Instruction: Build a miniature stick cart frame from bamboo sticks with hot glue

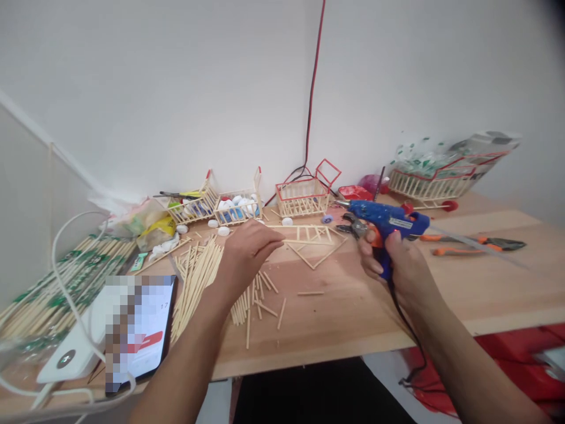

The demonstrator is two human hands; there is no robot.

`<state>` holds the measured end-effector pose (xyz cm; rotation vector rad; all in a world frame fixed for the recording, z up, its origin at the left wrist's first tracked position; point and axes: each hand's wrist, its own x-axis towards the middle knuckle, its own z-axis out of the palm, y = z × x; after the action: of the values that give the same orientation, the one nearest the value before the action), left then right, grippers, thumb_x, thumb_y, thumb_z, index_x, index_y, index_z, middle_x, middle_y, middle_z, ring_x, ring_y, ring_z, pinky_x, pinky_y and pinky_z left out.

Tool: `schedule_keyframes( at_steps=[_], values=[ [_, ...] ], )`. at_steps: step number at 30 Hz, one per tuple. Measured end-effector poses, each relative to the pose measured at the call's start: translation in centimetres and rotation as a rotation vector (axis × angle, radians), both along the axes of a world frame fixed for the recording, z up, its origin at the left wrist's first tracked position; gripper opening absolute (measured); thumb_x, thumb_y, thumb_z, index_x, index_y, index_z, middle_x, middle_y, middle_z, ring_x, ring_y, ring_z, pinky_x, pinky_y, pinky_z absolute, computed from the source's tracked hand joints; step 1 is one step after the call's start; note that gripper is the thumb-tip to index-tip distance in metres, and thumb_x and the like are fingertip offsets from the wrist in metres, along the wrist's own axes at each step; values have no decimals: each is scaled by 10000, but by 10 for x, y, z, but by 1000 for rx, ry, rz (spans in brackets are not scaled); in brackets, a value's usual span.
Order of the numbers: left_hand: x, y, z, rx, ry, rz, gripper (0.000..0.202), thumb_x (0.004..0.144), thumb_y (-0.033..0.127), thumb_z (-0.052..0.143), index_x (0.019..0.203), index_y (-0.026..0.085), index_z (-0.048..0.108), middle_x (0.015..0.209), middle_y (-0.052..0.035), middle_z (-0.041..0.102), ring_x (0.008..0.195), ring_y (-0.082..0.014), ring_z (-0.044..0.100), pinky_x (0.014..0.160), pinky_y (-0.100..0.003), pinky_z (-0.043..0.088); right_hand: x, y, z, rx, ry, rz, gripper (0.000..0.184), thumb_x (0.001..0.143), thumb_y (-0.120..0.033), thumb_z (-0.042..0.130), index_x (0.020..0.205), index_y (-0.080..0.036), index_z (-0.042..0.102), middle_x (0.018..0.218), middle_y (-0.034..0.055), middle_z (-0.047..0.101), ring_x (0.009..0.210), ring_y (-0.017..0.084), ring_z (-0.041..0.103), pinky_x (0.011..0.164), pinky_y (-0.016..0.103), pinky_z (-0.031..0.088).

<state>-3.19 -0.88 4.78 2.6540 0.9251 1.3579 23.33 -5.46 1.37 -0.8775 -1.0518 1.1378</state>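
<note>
My right hand is wrapped around the handle of a blue hot glue gun, its nozzle pointing left and a clear glue stick trailing from its back. My left hand has its fingers pinched together at the left end of a small ladder-like frame of thin wooden sticks; the exact contact is partly hidden. A V-shaped pair of joined sticks lies just in front of that frame. Loose cut sticks and a pile of longer sticks lie around my left forearm.
Small stick-built carts stand along the wall, a larger one at the right. Orange-handled pliers lie right of the glue gun. A phone, white power bank and bagged sticks occupy the left. The gun's black cord hangs over the edge.
</note>
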Motion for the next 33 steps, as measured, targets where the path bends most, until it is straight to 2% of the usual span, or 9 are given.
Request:
schedule_keyframes(
  at_steps=[5, 9, 16, 28, 33],
  values=[
    [1, -3, -1, 173, 71, -16, 67, 883, 199, 596, 908, 198, 659, 819, -26, 691, 820, -155, 600, 779, -313, 460, 12, -17, -1, -20, -637, -194, 433, 879, -576, 506, 755, -169, 589, 563, 3, 526, 490, 108, 450, 469, 239, 341],
    [1, -6, -4, 248, 149, -30, 124, 891, 153, 572, 976, 213, 640, 884, -32, 700, 864, -163, 586, 811, -338, 437, 12, -27, 9, 14, -864, -312, 465, 866, -587, 489, 727, -164, 623, 581, 38, 594, 522, 151, 531, 490, 261, 391],
    [3, -10, -4, 324, 205, -52, 160, 896, 132, 559, 1029, 198, 619, 919, -49, 701, 930, -182, 575, 825, -358, 424, 1, -28, 32, 96, -1036, -296, 483, 873, -576, 446, 609, -187, 557, 500, 27, 533, 463, 146, 491, 461, 262, 363],
    [3, -10, -5, 333, 209, -57, 165, 890, 131, 569, 1035, 194, 614, 925, -53, 701, 937, -191, 576, 825, -369, 429, -8, -23, 35, 171, -1092, -302, 481, 873, -570, 441, 555, -210, 474, 468, 10, 498, 454, 132, 447, 442, 255, 329],
    [3, -11, -4, 326, 197, -60, 163, 893, 136, 563, 1030, 205, 621, 912, -49, 701, 925, -189, 582, 819, -366, 429, -8, -22, 34, 177, -1094, -306, 518, 871, -614, 426, 542, -214, 452, 455, 8, 479, 447, 130, 436, 431, 255, 316]
  ],
)
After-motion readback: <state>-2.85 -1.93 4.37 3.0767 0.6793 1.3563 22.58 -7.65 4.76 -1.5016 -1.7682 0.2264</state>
